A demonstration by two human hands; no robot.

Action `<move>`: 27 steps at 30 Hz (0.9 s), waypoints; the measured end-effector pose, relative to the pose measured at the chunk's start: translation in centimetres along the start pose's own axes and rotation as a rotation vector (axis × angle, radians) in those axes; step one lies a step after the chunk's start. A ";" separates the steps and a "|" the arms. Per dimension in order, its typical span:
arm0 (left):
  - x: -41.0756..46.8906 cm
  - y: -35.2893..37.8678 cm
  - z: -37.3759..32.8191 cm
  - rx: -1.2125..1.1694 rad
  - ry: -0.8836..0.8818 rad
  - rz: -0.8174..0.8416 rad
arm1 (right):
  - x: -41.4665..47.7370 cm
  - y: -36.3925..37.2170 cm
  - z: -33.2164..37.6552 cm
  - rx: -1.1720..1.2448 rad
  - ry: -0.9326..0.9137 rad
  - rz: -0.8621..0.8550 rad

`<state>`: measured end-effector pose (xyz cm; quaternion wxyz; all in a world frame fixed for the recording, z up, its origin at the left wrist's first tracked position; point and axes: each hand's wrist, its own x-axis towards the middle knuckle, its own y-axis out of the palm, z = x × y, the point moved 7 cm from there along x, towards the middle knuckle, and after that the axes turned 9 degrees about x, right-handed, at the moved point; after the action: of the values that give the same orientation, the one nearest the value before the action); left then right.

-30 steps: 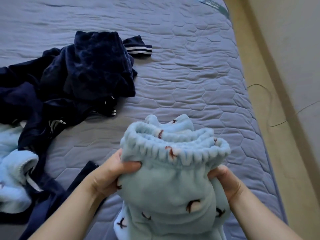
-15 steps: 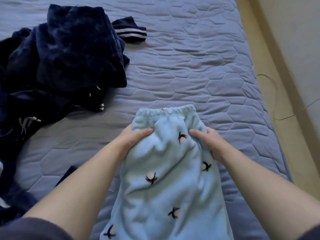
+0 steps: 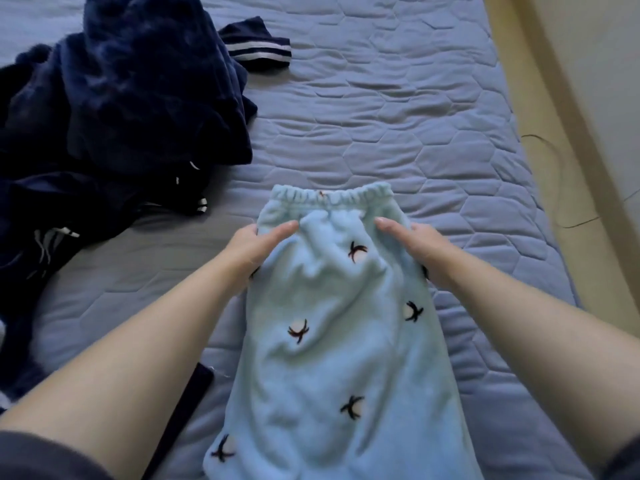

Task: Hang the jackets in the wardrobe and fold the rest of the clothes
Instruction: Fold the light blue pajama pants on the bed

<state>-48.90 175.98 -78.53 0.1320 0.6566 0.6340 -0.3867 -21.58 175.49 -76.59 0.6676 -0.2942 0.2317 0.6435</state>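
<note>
Light blue fleece pants [image 3: 332, 358] with small dark star-like marks lie flat on the quilted mattress [image 3: 415, 116], the elastic waistband pointing away from me. My left hand [image 3: 252, 247] holds the pants' left edge just below the waistband, thumb lying on top. My right hand [image 3: 426, 251] holds the right edge the same way; its fingers are hidden behind the fabric. A heap of navy clothes [image 3: 121, 98] lies at the upper left, apart from the pants.
A navy cuff with white stripes [image 3: 259, 46] pokes out of the heap at the top. A dark piece of cloth [image 3: 187, 403] lies under my left forearm. The mattress edge runs along a yellowish floor strip [image 3: 540, 98] on the right, where a thin wire [image 3: 554, 161] lies.
The pants, held up bunched at the waistband a second ago, now lie spread flat on the mattress. Both hands have come down with them and stay at the sides.
</note>
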 end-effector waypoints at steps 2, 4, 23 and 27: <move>-0.3 0.8 -1.3 0.077 -0.103 0.201 | 0.2 0.8 0.7 0.005 0.130 0.135; -0.4 1.5 -2.7 0.064 -0.117 0.357 | 0.7 1.5 1.6 0.120 0.115 0.238; -16.9 6.5 12.3 1.219 0.371 -0.308 | -15.0 -5.5 -19.0 -0.372 -0.088 -0.386; -21.9 4.8 16.3 0.846 0.196 -0.414 | -20.1 -4.8 -23.0 -0.248 -0.039 -0.272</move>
<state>-47.73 148.41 -76.11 -0.2871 0.5460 0.5478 -0.5651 -16.47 145.10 -78.90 0.7115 -0.3903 0.0953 0.5765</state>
